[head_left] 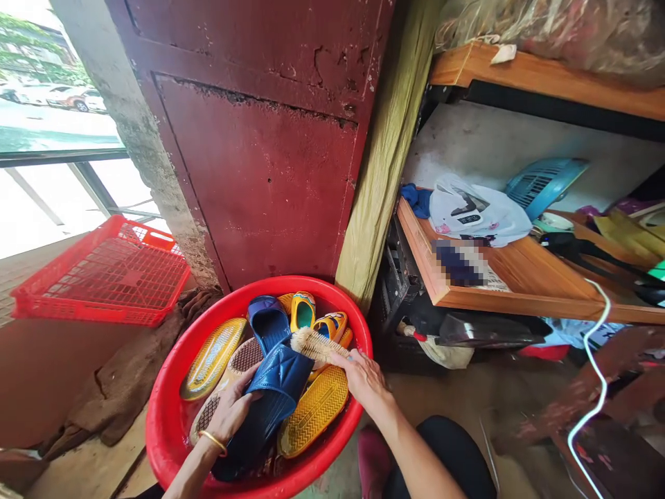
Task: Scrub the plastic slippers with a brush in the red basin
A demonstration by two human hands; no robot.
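- Dark blue slipper (273, 395) sat in the left hand, over the heap in a red plastic basin (156, 423), its long axis running from the lower left up toward the brush.
- Left hand (228, 412), wearing a gold bangle (213, 442), gripped the slipper's side, with the fingers spread and curled over it.
- Right hand (364, 381) held a wooden-backed brush (316, 346), its fingers closed around the back.
- Brush lay crosswise at the slipper's upper end, with pale bristles facing down; the bristles probably touched the slipper, though the contact was hard to make out.
- Right hand was nearer the slipper's upper end, and the left hand was nearer its lower end.
- Other slippers lay under and beside it in the basin, including a blue one (269, 322) and yellow-soled ones (313, 411).
- Red plastic crate (104, 274) leaned left of the basin, near a brown cloth (125, 367).
- Rusty red metal door (254, 159) stood beyond the basin.
- Wooden shelf (519, 291) stood to the right, holding a white plastic bag (478, 211) and a blue fan (545, 186).
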